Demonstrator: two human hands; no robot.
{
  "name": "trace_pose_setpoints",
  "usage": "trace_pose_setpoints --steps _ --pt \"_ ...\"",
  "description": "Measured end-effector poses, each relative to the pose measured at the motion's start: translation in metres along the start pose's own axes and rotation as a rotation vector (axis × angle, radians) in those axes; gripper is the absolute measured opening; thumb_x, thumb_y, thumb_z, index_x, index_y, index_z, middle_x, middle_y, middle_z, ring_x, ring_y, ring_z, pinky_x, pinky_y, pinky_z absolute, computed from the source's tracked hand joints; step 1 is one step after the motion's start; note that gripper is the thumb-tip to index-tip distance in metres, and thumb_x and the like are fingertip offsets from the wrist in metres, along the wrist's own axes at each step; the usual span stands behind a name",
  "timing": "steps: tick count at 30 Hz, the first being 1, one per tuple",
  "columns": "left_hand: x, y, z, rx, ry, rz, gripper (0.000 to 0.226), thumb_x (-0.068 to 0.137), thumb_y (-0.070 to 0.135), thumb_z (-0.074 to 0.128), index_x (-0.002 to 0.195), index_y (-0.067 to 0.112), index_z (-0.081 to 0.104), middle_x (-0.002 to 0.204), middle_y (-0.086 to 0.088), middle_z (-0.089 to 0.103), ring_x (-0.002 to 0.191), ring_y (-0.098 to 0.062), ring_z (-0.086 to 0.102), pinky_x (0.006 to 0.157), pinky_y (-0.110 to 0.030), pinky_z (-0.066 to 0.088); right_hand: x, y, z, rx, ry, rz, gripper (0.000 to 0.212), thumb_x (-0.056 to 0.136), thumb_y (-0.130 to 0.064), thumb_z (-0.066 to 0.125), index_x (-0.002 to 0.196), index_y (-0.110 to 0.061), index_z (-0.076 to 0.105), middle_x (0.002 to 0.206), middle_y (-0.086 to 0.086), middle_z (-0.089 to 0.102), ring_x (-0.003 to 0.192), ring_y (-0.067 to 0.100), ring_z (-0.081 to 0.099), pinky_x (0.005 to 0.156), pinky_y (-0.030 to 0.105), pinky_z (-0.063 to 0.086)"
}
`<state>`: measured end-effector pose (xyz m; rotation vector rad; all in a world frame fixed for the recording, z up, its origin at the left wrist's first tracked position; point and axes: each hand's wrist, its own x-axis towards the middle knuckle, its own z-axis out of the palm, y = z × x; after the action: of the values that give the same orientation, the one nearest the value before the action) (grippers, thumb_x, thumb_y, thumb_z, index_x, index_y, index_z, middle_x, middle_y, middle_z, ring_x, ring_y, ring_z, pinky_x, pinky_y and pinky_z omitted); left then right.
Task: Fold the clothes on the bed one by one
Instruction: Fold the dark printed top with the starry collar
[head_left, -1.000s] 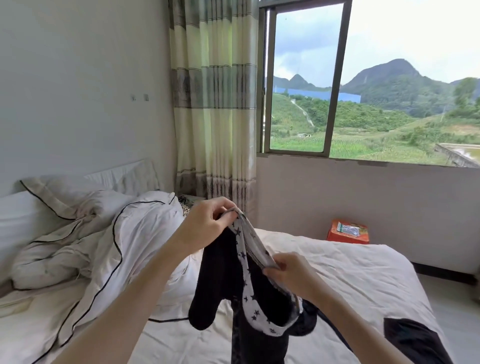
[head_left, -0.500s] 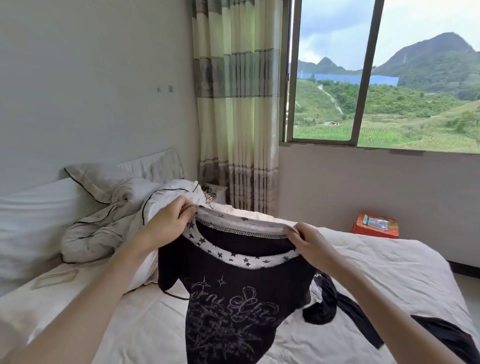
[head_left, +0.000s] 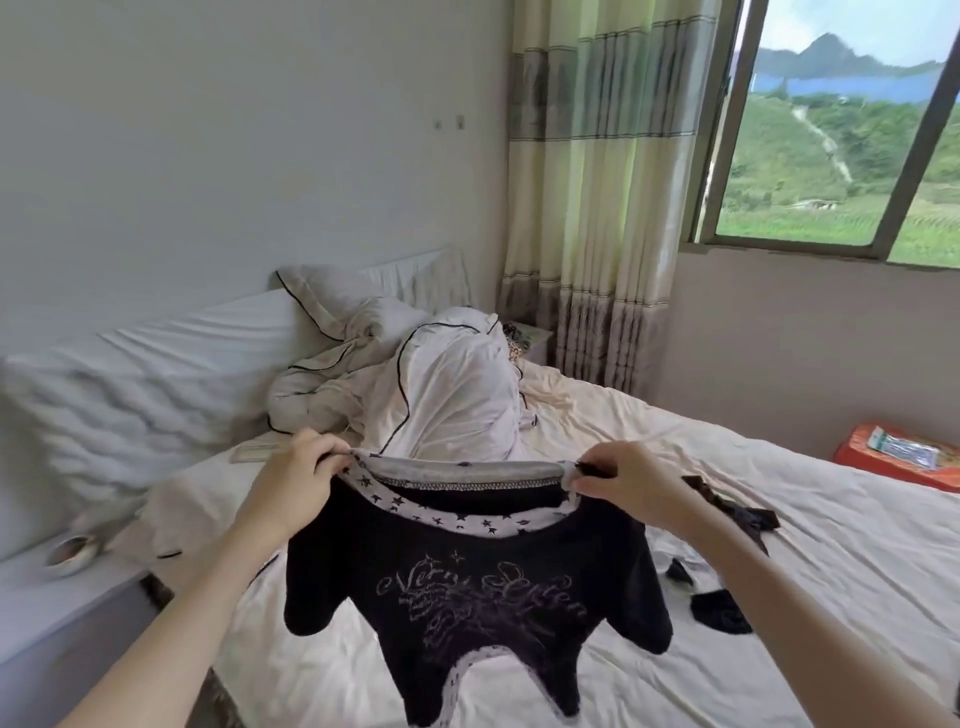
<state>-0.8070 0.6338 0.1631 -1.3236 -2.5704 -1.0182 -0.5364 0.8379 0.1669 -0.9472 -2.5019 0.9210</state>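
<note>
Obs.: a black short-sleeved cotton top with a star-printed white neckband (head_left: 483, 587) hangs in the air over the near half of the cream-sheeted bed (head_left: 727, 467), printed front towards the wearer of the camera. The left hand (head_left: 291, 483) pinches the left end of the neckband with curled fingers; the right hand (head_left: 618, 483) pinches the right end the same way. Neckband is stretched nearly straight between them. Sleeves droop to either side, hem hangs free and appears clear of the sheet.

Handling (judgement): light, limp knit, no stiffness; it takes whatever shape gravity gives it. Not slippery, not fragile, though the neckband may stretch if pulled hard. The hold at the neck ends suits shaking it out; for laying flat, the shoulder seams just outside the band would likely spread the body wider and keep the sleeves from curling under.

Other dark garments: a crumpled black piece of clothing (head_left: 727, 499) lies on the sheet just beyond the right wrist, a small black item (head_left: 719, 613) nearer on the right. A rumpled white duvet with black piping (head_left: 447, 384) is heaped at the far side.

Change against the earlier frame: the hands are further apart, the neckband is drawn out wider, and the top hangs more squarely with both sleeves showing.
</note>
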Motion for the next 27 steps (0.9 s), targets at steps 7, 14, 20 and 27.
trace_pose_setpoints --steps 7,14,20,27 --pt "-0.039 -0.032 -0.012 -0.151 0.072 -0.085 0.017 0.100 0.011 0.040 0.104 0.010 0.057 0.099 -0.006 0.061 0.089 -0.021 0.054 0.074 -0.030 0.037 -0.001 -0.031 0.044 0.013 0.178 -0.083 0.021 0.091 -0.031 0.060 0.086 -0.012 0.052 0.075 0.000 0.055 0.068 0.017 0.049 0.058 0.026 0.033" --pt "-0.087 -0.081 -0.062 -0.169 -0.094 -0.041 0.014 0.093 0.014 0.056 0.085 0.025 0.058 0.090 0.010 0.062 0.086 -0.002 0.056 0.070 -0.008 0.037 -0.034 -0.057 0.075 0.178 0.006 -0.084 0.034 0.080 -0.051 0.062 0.080 -0.017 0.061 0.065 0.006 0.058 0.054 0.009 0.045 0.053 0.020 0.030" --pt "-0.157 -0.135 -0.047 -0.269 -0.326 -0.195 0.013 0.088 0.015 0.064 0.084 0.027 0.065 0.091 0.011 0.068 0.095 -0.003 0.059 0.087 -0.026 0.043 -0.086 -0.041 0.125 0.344 -0.324 0.141 0.043 0.078 -0.053 0.059 0.078 -0.010 0.068 0.070 0.003 0.057 0.067 0.013 0.053 0.066 0.025 0.036" --pt "-0.175 -0.170 -0.055 -0.371 -0.383 -0.272 0.018 0.093 0.014 0.055 0.089 0.028 0.065 0.086 0.016 0.070 0.085 0.010 0.060 0.073 -0.005 0.041 -0.101 -0.047 0.151 0.607 -0.513 0.216 0.038 0.063 -0.047 0.082 0.075 -0.013 0.071 0.076 0.011 0.064 0.068 0.018 0.061 0.058 0.024 0.046"
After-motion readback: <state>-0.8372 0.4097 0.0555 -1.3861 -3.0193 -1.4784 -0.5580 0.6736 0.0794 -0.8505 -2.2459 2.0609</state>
